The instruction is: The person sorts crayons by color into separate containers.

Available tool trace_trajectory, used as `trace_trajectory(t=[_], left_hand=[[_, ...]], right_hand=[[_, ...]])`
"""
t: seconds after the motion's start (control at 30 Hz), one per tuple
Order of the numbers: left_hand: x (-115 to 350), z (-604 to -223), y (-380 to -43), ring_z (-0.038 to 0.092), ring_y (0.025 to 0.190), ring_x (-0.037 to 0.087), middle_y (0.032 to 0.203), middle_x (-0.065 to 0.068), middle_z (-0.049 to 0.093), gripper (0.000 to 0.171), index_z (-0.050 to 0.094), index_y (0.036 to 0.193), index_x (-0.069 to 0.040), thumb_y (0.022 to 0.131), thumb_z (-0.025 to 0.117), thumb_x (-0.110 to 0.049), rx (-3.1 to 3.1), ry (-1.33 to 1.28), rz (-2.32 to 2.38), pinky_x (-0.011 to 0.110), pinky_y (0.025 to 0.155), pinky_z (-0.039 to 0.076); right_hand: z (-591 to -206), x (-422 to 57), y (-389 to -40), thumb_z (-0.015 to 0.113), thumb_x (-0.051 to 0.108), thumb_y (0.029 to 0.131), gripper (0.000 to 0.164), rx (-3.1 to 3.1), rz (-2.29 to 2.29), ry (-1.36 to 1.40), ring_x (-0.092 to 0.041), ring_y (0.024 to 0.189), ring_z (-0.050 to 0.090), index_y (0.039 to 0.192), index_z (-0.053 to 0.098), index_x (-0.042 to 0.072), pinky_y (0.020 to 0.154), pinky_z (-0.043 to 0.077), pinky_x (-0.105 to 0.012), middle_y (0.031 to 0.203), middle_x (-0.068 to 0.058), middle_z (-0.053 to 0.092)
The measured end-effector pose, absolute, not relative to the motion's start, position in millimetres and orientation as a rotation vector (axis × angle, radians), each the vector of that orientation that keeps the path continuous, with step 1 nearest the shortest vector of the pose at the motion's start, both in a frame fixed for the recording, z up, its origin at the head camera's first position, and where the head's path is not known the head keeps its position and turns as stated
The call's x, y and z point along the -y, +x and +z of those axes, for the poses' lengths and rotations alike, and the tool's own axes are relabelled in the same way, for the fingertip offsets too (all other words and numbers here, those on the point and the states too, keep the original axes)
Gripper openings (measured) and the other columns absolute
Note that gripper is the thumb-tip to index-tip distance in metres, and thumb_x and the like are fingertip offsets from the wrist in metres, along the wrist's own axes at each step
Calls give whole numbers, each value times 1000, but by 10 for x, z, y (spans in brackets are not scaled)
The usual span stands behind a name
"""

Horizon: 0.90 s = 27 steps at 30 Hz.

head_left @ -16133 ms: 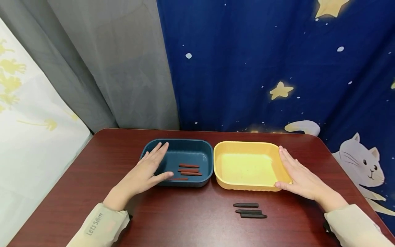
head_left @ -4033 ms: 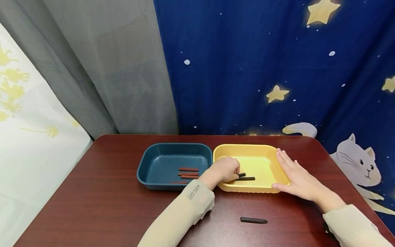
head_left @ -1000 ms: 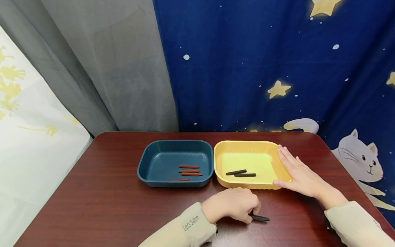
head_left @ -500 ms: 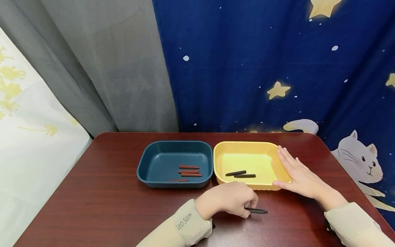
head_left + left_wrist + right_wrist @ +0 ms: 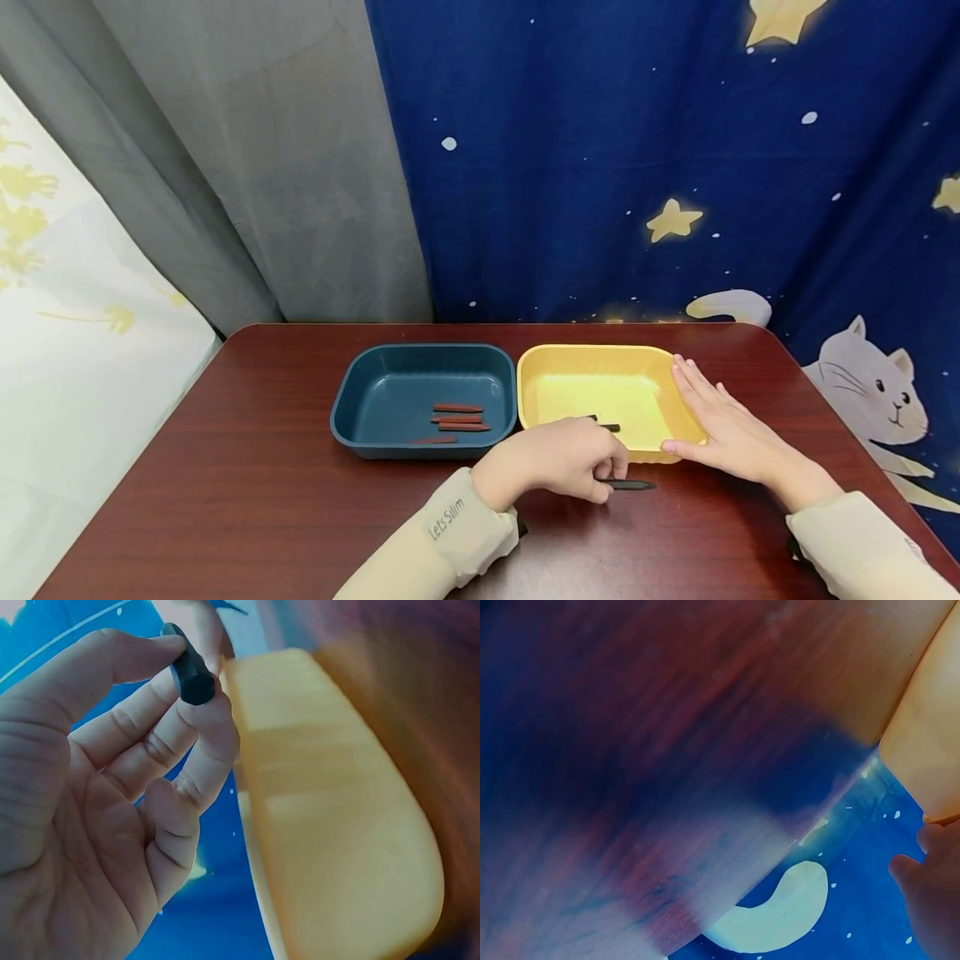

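My left hand (image 5: 558, 458) pinches a black crayon (image 5: 630, 484) between thumb and fingers, above the table just in front of the yellow bin (image 5: 592, 349). Its pointed end sticks out to the right. The left wrist view shows the crayon's flat hexagonal end (image 5: 197, 689) close to the bin's wall (image 5: 345, 825). Two more black crayons (image 5: 612, 427) lie in the yellow bin, partly hidden behind my left hand. My right hand (image 5: 731, 429) rests with straight fingers against the bin's right side, thumb at the front corner.
A dark blue bin (image 5: 423, 450) stands directly left of the yellow one, with several reddish-brown crayons (image 5: 459, 408) inside. Both are on a dark red wooden table (image 5: 225, 467). A blue curtain (image 5: 525, 167) and a grey curtain (image 5: 315, 183) hang behind its far edge.
My left hand has lifted the last black crayon off the tabletop and moved it away from me, toward the yellow bin. The right hand stays put.
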<state>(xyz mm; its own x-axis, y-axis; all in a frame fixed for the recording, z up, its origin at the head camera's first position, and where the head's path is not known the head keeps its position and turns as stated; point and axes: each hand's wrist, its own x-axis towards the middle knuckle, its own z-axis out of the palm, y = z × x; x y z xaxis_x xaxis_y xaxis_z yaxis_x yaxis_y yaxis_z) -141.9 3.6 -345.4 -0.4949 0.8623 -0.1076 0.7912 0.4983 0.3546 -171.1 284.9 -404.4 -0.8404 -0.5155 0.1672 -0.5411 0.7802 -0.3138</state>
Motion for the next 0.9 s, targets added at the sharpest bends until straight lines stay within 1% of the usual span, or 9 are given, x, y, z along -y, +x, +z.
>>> trace_trajectory(t=[0.13, 0.33, 0.47, 0.6, 0.73, 0.9], left_hand=[[21, -3437, -1492, 52, 68, -3, 73, -12, 59, 11, 70, 96, -15, 85, 73, -15, -2491, 1380, 461, 7, 66, 41], [128, -3386, -1620, 54, 68, -2, 75, -11, 63, 10, 71, 94, -16, 85, 73, -14, -2533, 1280, 632, 9, 65, 43], [187, -3371, -1714, 54, 68, 0, 75, -11, 63, 8, 72, 92, -16, 85, 73, -15, -2588, 1221, 696, 11, 64, 43], [204, -3407, -1822, 53, 66, 3, 74, -10, 62, 8, 72, 94, -14, 86, 72, -14, -2619, 1178, 734, 12, 62, 41], [173, -3459, -1936, 52, 66, 5, 75, -8, 63, 11, 72, 97, -12, 86, 70, -12, -2668, 1124, 716, 13, 60, 41], [107, -3511, -2053, 53, 68, 7, 75, -8, 62, 13, 73, 98, -13, 87, 68, -12, -2764, 1049, 597, 15, 64, 42]], right_hand=[[-4040, -2845, -1710, 71, 50, 86, 105, 2900, 544, 859, -33, 155, 10, 159, 12, 4, 112, 24, -71, 167, -17, 12], [-4055, -2861, -1709, 72, 49, 86, 105, 2897, 537, 854, -32, 156, 9, 159, 13, 2, 111, 24, -72, 167, -18, 12], [-4057, -2864, -1716, 72, 49, 86, 105, 2900, 529, 849, -31, 156, 9, 159, 13, 2, 111, 25, -72, 167, -18, 12], [-4055, -2858, -1722, 72, 48, 86, 104, 2886, 529, 865, -32, 156, 9, 159, 13, 2, 111, 24, -72, 167, -18, 12], [-4053, -2858, -1720, 72, 48, 86, 104, 2875, 530, 871, -29, 156, 7, 159, 13, 3, 112, 23, -71, 168, -15, 10], [-4064, -2870, -1715, 72, 47, 86, 104, 2875, 530, 877, -30, 156, 7, 159, 12, 3, 113, 22, -71, 168, -15, 10]])
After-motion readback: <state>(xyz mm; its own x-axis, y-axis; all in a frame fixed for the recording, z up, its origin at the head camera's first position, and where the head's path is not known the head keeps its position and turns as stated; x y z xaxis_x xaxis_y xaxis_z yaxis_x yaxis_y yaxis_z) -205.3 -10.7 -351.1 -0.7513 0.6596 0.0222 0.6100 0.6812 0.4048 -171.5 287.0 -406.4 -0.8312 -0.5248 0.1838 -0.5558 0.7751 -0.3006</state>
